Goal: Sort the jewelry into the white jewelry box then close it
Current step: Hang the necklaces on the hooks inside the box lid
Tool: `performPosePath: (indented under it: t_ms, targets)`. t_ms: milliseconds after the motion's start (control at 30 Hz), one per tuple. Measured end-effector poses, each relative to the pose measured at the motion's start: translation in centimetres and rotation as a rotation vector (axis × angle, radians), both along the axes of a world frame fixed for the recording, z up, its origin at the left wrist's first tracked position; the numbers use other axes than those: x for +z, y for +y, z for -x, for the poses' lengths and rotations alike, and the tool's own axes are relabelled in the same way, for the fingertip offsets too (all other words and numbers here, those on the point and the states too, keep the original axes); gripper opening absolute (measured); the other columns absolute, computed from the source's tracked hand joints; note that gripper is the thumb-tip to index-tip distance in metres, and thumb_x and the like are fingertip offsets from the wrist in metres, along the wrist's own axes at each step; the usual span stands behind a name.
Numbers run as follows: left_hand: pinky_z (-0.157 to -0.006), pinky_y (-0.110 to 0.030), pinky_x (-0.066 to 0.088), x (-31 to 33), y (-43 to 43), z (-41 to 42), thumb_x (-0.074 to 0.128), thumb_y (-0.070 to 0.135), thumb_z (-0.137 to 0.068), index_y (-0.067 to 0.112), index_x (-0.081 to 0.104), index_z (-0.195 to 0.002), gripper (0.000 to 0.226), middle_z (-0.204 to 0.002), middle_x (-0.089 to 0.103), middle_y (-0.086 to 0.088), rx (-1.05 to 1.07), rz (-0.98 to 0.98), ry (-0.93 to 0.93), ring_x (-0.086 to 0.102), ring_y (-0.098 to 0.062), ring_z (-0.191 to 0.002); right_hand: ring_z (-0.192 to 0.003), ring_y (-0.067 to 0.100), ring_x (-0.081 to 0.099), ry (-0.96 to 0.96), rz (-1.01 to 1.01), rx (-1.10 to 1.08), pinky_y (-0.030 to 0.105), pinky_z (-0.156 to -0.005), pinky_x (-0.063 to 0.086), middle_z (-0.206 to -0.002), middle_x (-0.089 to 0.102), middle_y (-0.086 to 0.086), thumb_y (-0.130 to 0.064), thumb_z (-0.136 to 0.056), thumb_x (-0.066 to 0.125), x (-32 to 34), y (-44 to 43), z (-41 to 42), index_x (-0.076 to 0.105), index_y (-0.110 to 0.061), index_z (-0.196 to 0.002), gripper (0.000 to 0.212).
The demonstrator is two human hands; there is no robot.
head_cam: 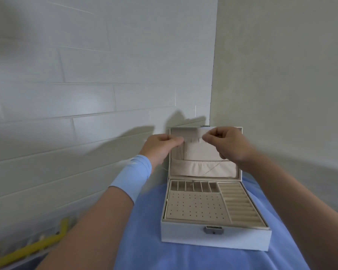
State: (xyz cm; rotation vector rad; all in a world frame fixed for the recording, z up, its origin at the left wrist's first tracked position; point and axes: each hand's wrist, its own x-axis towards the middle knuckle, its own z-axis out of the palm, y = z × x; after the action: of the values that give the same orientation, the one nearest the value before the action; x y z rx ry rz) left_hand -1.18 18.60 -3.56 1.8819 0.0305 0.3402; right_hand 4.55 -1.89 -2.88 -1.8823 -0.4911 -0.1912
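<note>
Pinching a thin chain [195,138] in left hand [162,146] and right hand [229,144] at the open lid [196,153], likely to hang it

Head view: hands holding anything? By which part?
Seemingly a thin pale chain necklace, pinched at two points, stretched between left hand and right hand. Blurred, so uncertain.

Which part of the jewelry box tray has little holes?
The flat front-left panel; the back row is open slots, the right section ridged rolls.
</note>
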Motion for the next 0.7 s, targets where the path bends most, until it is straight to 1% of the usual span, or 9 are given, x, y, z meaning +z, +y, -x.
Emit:
performPosePath:
  t_ms: [33,67,133,200,267,333,467,600,700]
  targets:
    - [-0.049,-0.022,0.032,-0.2,0.0,-1.0,0.068,0.038,-0.088,0.017,0.069,-0.076,0.024,-0.046,0.042,0.013,0.067,-0.066,-0.009,0.039,-0.007,-0.046,-0.038,0.004,0.032,-0.028,0.018,-0.054,0.017,-0.041,0.032,-0.050,0.045,-0.011,-0.024,-0.093,0.072,-0.2,0.2,-0.8,0.070,-0.012,-0.083,0.016]
    - [-0.053,-0.022,0.037,-0.5,0.0,-2.1,0.069,0.039,-0.087,0.012,0.073,-0.080,0.028,-0.051,0.051,0.013,0.108,-0.102,-0.032,0.046,-0.007,-0.052,-0.037,0.003,0.034,-0.054,0.027,-0.107,0.015,-0.040,0.032,-0.054,0.048,-0.008,-0.025,-0.091,0.074,-0.4,0.4,-1.6,0.071,-0.014,-0.081,0.015]
    - [-0.061,-0.024,0.041,-1.1,0.0,-4.3,0.070,0.041,-0.085,0.004,0.074,-0.086,0.037,-0.069,0.062,0.003,0.163,-0.178,-0.076,0.052,-0.013,-0.066,-0.038,0.002,0.040,-0.098,0.011,-0.193,0.011,-0.040,0.032,-0.058,0.052,-0.004,-0.025,-0.087,0.078,-1.0,1.1,-3.2,0.071,-0.018,-0.076,0.015]
    - [-0.058,-0.026,0.037,-1.5,-0.4,-6.1,0.070,0.040,-0.083,0.005,0.067,-0.070,0.038,-0.065,0.055,-0.003,0.232,-0.266,-0.089,0.047,-0.017,-0.062,-0.046,0.000,0.049,-0.130,-0.022,-0.271,0.009,-0.044,0.035,-0.060,0.057,-0.007,-0.025,-0.084,0.081,-1.7,2.0,-4.6,0.070,-0.020,-0.073,0.016]
    - [-0.052,-0.027,0.029,-1.8,-0.8,-7.3,0.069,0.037,-0.081,0.015,0.045,-0.052,0.044,-0.056,0.037,-0.003,0.310,-0.289,-0.094,0.033,-0.019,-0.056,-0.059,-0.001,0.056,-0.158,-0.044,-0.345,0.010,-0.052,0.039,-0.066,0.063,-0.010,-0.026,-0.082,0.082,-2.3,3.0,-5.7,0.070,-0.020,-0.074,0.016]
    - [-0.051,-0.027,0.025,-2.0,-1.2,-8.1,0.067,0.035,-0.081,0.018,0.034,-0.052,0.047,-0.054,0.030,-0.003,0.358,-0.290,-0.083,0.027,-0.019,-0.054,-0.067,0.000,0.059,-0.176,-0.065,-0.403,0.012,-0.057,0.040,-0.071,0.067,-0.011,-0.026,-0.082,0.080,-2.9,3.9,-6.6,0.071,-0.018,-0.076,0.013]
    - [-0.047,-0.022,0.022,-2.3,-1.4,-9.0,0.060,0.028,-0.083,0.018,0.029,-0.050,0.046,-0.045,0.024,0.002,0.437,-0.384,-0.054,0.024,-0.019,-0.045,-0.070,0.005,0.061,-0.189,-0.073,-0.469,0.016,-0.057,0.040,-0.070,0.067,-0.011,-0.025,-0.082,0.075,-3.5,5.1,-7.5,0.068,-0.020,-0.072,0.013]
    - [-0.045,-0.021,0.023,-2.5,-1.6,-9.3,0.057,0.029,-0.088,0.015,0.032,-0.050,0.048,-0.043,0.029,0.001,0.466,-0.499,-0.032,0.032,-0.019,-0.038,-0.073,0.015,0.061,-0.207,-0.006,-0.465,0.027,-0.059,0.048,-0.065,0.065,-0.010,-0.021,-0.080,0.070,-3.6,5.0,-7.5,0.064,-0.020,-0.065,0.016]
    - [-0.045,-0.022,0.023,-2.8,-1.5,-8.8,0.056,0.029,-0.091,0.015,0.033,-0.048,0.050,-0.042,0.030,0.001,0.429,-0.524,-0.023,0.032,-0.019,-0.039,-0.060,0.021,0.052,-0.178,0.108,-0.460,0.031,-0.053,0.043,-0.055,0.057,-0.002,-0.018,-0.078,0.069,-3.8,4.5,-7.4,0.054,-0.013,-0.057,0.026]
